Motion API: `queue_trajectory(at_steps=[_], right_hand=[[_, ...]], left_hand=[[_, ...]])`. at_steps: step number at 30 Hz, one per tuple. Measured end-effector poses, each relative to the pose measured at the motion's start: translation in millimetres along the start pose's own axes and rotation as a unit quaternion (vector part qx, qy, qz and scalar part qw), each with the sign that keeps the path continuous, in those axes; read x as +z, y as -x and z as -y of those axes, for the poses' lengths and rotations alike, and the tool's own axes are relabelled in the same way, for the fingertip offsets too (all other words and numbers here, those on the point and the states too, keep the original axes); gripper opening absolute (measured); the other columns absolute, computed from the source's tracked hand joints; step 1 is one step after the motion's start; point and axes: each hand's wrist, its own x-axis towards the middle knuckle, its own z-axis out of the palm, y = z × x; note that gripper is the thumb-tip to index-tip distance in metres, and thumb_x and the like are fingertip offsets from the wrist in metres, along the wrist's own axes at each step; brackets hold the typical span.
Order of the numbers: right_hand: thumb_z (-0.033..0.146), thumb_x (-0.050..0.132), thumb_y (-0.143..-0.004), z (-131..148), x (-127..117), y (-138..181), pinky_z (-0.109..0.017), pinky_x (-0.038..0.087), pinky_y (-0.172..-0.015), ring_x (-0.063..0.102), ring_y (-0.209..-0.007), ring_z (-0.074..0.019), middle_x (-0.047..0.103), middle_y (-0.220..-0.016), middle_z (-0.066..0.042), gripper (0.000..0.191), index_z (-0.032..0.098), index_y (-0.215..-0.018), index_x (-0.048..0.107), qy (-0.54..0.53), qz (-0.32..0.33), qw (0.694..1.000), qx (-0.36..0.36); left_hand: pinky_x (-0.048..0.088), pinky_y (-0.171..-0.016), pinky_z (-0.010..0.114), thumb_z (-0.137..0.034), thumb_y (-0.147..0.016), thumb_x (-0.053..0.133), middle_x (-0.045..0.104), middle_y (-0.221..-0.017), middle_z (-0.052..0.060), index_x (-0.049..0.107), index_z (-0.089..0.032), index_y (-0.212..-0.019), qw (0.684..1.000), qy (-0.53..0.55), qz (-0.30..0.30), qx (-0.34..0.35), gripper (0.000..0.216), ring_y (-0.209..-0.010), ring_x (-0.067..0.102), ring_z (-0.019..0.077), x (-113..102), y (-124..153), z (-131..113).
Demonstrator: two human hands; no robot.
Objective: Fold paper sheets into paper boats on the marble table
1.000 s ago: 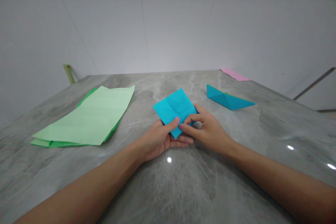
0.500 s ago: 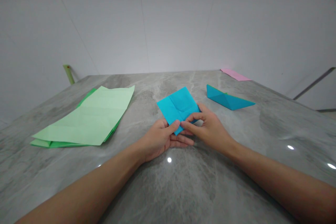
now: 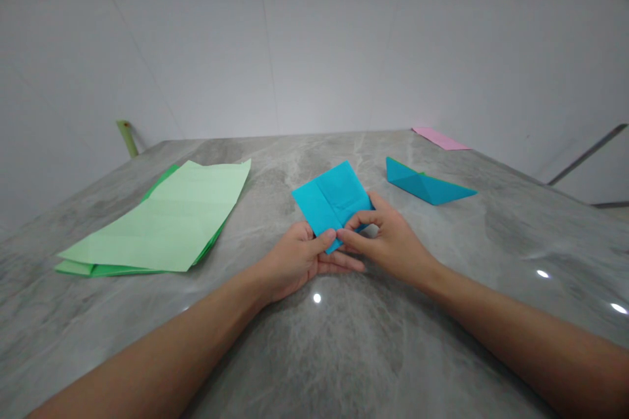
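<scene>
A small folded square of blue paper (image 3: 331,193) is held between both hands above the middle of the table, one corner pointing toward me. A crease crosses its upper face. My left hand (image 3: 299,262) pinches the near corner, thumb on top and fingers underneath. The thumb and index finger of my right hand (image 3: 388,236) grip the paper's lower right edge, with the thumb tip touching near the left thumb. Some right fingers are hidden behind the paper. Right of it lies a folded blue paper boat (image 3: 430,184) with a thin green edge.
To the left lies a stack of light and darker green paper sheets (image 3: 162,222). A pink paper (image 3: 441,139) rests at the far right edge of the grey marbled table (image 3: 314,353). A green strip-like object (image 3: 128,137) stands past the far left edge, before a white wall (image 3: 334,52).
The blue square's upper face looks flatter, with its crease showing more sharply. Both hands keep nearly the same hold. The whole view has shifted very slightly.
</scene>
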Motion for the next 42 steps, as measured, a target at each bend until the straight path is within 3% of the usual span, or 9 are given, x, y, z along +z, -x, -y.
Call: queue_trajectory(at_steps=[12,15,17,22,24,27,32,38,42], right_hand=[[0.033,0.065,-0.078,2.6,-1.0,-0.5,-0.034,0.041,-0.073,0.055,-0.08,-0.0183,0.057,-0.092,-0.004,0.022,0.019,-0.061,0.067,0.028,-0.007,1.0,0.006],[0.033,0.064,-0.079,-1.5,-1.8,-1.7,-0.034,0.041,-0.072,0.056,-0.078,-0.0185,0.059,-0.085,-0.003,0.016,0.019,-0.07,0.065,0.026,-0.032,0.999,-0.01],[0.032,0.065,-0.078,-5.9,-1.3,-2.9,-0.033,0.043,-0.07,0.056,-0.075,-0.0178,0.059,-0.079,0.0,0.014,0.02,-0.084,0.06,-0.011,-0.066,0.998,-0.009],[0.035,0.069,-0.077,-11.2,1.2,-5.7,-0.032,0.05,-0.06,0.062,-0.062,-0.0174,0.064,-0.072,0.005,0.054,0.023,-0.12,0.038,-0.236,-0.052,0.969,0.045],[0.037,0.071,-0.076,-9.3,0.7,-6.3,-0.032,0.051,-0.06,0.062,-0.059,-0.0171,0.067,-0.072,0.003,0.058,0.021,-0.124,0.042,-0.257,-0.019,0.964,0.068],[0.041,0.071,-0.075,-5.2,-0.6,-5.5,-0.031,0.051,-0.061,0.062,-0.059,-0.0155,0.071,-0.077,-0.002,0.037,0.018,-0.104,0.062,-0.245,0.06,0.962,0.101],[0.043,0.069,-0.077,-2.8,2.1,-0.9,-0.029,0.047,-0.058,0.059,-0.056,-0.0145,0.068,-0.064,-0.003,0.029,0.016,-0.066,0.064,-0.197,0.181,0.956,0.121],[0.05,0.074,-0.073,-11.9,2.8,-2.7,-0.03,0.05,-0.057,0.057,-0.054,-0.014,0.06,-0.057,0.0,0.038,0.017,-0.061,0.06,-0.26,0.102,0.947,0.158],[0.053,0.077,-0.068,-12.5,1.8,-4.7,-0.032,0.052,-0.061,0.059,-0.057,-0.015,0.063,-0.061,-0.001,0.04,0.016,-0.063,0.064,-0.339,0.106,0.914,0.196]], left_hand=[[0.056,-0.081,0.035,-0.029,-0.087,0.069,0.073,-0.093,0.01,0.065,-0.011,-0.105,1.0,-0.005,-0.018,0.0,0.026,-0.076,0.074,0.0198,0.7,0.9,-1.5],[0.057,-0.078,0.033,-0.028,-0.088,0.068,0.074,-0.089,0.01,0.066,-0.01,-0.102,0.999,-0.016,-0.031,0.005,0.023,-0.073,0.074,0.0194,2.2,0.9,-1.7],[0.058,-0.075,0.033,-0.029,-0.092,0.062,0.074,-0.086,0.011,0.067,-0.009,-0.098,0.998,-0.025,-0.064,0.004,0.022,-0.072,0.073,0.0197,4.9,0.5,-2.6],[0.059,-0.071,0.032,-0.028,-0.096,0.054,0.075,-0.096,0.015,0.067,-0.008,-0.102,0.975,-0.039,-0.213,0.046,0.025,-0.08,0.073,0.0217,10.8,-3.7,-7.4],[0.059,-0.071,0.033,-0.029,-0.096,0.055,0.074,-0.099,0.014,0.067,-0.008,-0.104,0.967,-0.036,-0.245,0.058,0.025,-0.082,0.072,0.022,9.8,-5.6,-8.1],[0.058,-0.067,0.03,-0.037,-0.093,0.058,0.073,-0.092,0.012,0.067,-0.01,-0.1,0.958,-0.047,-0.269,0.092,0.029,-0.079,0.069,0.02,4.2,-7.2,-6.1],[0.041,-0.048,0.021,-0.049,-0.086,0.062,0.061,-0.065,0.0,0.063,-0.015,-0.086,0.901,-0.197,-0.348,0.169,0.033,-0.055,0.053,0.0121,-6.9,-5.3,-5.2],[0.025,-0.047,0.023,-0.05,-0.089,0.051,0.037,-0.053,-0.005,0.041,-0.019,-0.057,0.772,-0.473,-0.38,0.191,0.046,-0.051,0.036,0.0101,-5.5,-0.4,-16.2],[0.021,-0.047,0.026,-0.05,-0.092,0.044,0.034,-0.051,-0.004,0.035,-0.02,-0.054,0.759,-0.506,-0.367,0.181,0.049,-0.05,0.034,0.011,-0.9,1.2,-19.9]])
